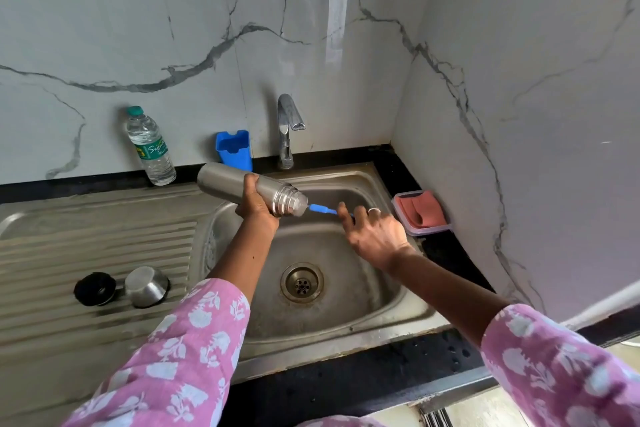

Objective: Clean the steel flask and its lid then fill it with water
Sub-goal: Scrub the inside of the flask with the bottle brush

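Note:
My left hand [254, 199] grips the steel flask [225, 182] around its middle and holds it nearly level over the sink [346, 315], mouth pointing right. A blue brush handle [320, 209] sticks out of the flask's mouth, its head hidden inside. My right hand [372, 236] holds the handle's far end with fingers curled. The steel cup lid [147, 286] lies upside down on the ribbed drainboard [86, 246], and the black stopper [94, 288] sits just left of it. No water runs from the tap [289, 125].
A plastic water bottle [150, 146] stands against the marble wall at the back left. A blue plastic holder [233, 149] stands left of the tap. A tray with a pink sponge [420, 211] sits on the black counter right of the sink.

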